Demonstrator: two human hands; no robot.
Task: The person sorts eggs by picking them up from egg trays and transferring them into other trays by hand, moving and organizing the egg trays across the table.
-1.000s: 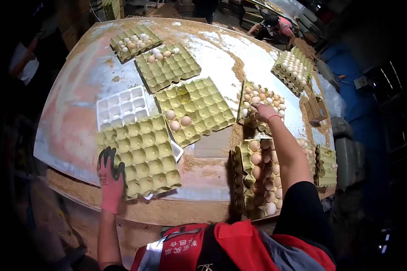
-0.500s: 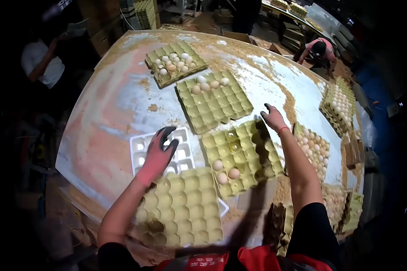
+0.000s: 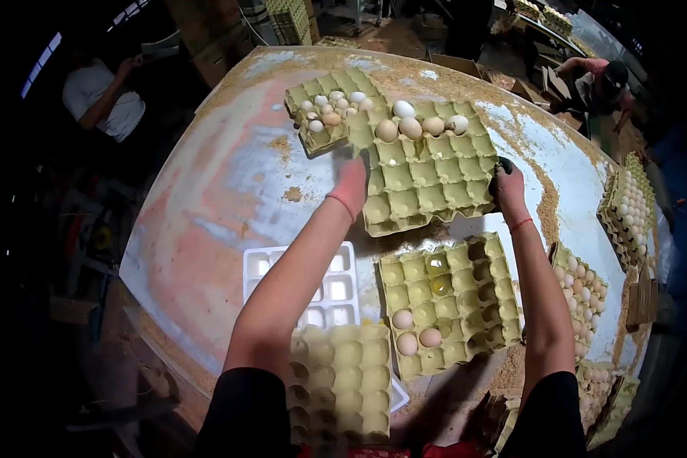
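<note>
My left hand (image 3: 352,185), in a pink and black glove, grips the left side of a yellow-green egg tray (image 3: 401,182). On the tray's right side, my similarly gloved right hand (image 3: 510,188) has its fingers curled round the edge. This tray is raised off the table and carries several eggs (image 3: 409,127) along its far rows. Closer to me lies a second egg tray (image 3: 477,314), with three eggs (image 3: 408,343) at its left and spilled raw egg with a yolk (image 3: 440,285) in its cups.
A white plastic tray (image 3: 339,263) lies at the left, partly under an egg tray (image 3: 342,374). Behind the raised tray sits another egg tray (image 3: 318,141) with eggs. Filled trays (image 3: 580,286) stand at the right. Two people (image 3: 103,99) are beyond the table (image 3: 183,229).
Both hands have moved forward and taken hold of the tray with several eggs, the left coming from above the white tray. That tray is now lifted. The view has shifted slightly.
</note>
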